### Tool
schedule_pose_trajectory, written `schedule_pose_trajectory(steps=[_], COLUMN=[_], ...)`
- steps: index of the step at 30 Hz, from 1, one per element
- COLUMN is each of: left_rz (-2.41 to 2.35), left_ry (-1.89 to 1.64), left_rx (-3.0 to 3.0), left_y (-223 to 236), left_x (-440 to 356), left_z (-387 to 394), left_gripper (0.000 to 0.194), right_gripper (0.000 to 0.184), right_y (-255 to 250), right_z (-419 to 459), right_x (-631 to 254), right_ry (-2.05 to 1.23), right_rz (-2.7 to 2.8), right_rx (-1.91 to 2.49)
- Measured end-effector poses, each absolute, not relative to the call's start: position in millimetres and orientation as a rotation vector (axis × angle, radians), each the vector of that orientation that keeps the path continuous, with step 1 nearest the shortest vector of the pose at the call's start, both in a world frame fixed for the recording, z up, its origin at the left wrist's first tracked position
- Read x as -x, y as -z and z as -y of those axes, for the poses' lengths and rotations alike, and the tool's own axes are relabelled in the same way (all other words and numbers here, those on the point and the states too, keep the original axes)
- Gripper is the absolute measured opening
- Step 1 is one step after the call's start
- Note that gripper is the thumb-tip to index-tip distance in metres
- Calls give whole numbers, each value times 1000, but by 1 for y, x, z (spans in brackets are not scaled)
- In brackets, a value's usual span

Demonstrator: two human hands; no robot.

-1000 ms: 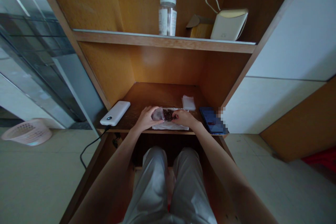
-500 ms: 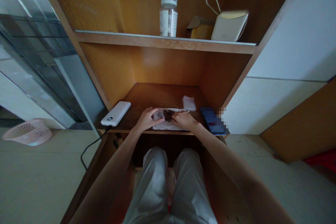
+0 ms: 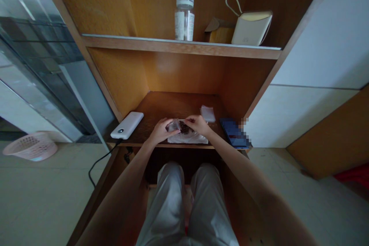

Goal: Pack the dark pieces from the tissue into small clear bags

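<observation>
My left hand point(image 3: 160, 130) is closed on a small clear plastic bag point(image 3: 173, 126), held by its edges between thumb and fingers. Just right of the bag lies a heap of small dark brown pieces point(image 3: 185, 127) on a white sheet point(image 3: 198, 138), which looks like tissue or thin plastic. Over the right side of the heap is my right hand point(image 3: 198, 123), its thumb and fingertips pinched together. Whatever sits between those fingertips is too small to make out.
More clear bags point(image 3: 208, 113) lie behind my right hand. A phone point(image 3: 235, 133) rests at the shelf's right edge, and a white power bank point(image 3: 127, 125) with a black cable at the left. Above, an upper shelf point(image 3: 155, 43) holds a clear bottle point(image 3: 184, 19) and a cream case point(image 3: 251, 27).
My right hand has lifted and shifted slightly away from me, uncovering more of the dark pieces and the white sheet. The left hand keeps the bag in about the same place.
</observation>
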State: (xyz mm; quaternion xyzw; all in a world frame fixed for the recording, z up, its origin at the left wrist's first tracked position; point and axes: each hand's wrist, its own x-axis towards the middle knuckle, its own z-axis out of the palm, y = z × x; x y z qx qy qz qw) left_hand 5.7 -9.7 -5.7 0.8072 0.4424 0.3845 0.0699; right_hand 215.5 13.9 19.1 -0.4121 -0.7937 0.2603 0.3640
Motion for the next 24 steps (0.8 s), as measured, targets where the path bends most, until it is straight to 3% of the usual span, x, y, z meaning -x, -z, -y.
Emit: schedule_pose_trajectory(steps=[7, 24], left_rz=[-1310, -1309], left_ry=[-1196, -1141], left_rx=[-2413, -2365], left_y=[8, 6], left_x=[-5, -7], left_z=[10, 13], left_gripper=[50, 46], right_gripper=[26, 21], right_y=[-14, -20], right_z=[-24, -28], right_x=[-186, -187], right_ry=[-1013, -977], right_rz=[1862, 1946], right_rx=[1054, 1057])
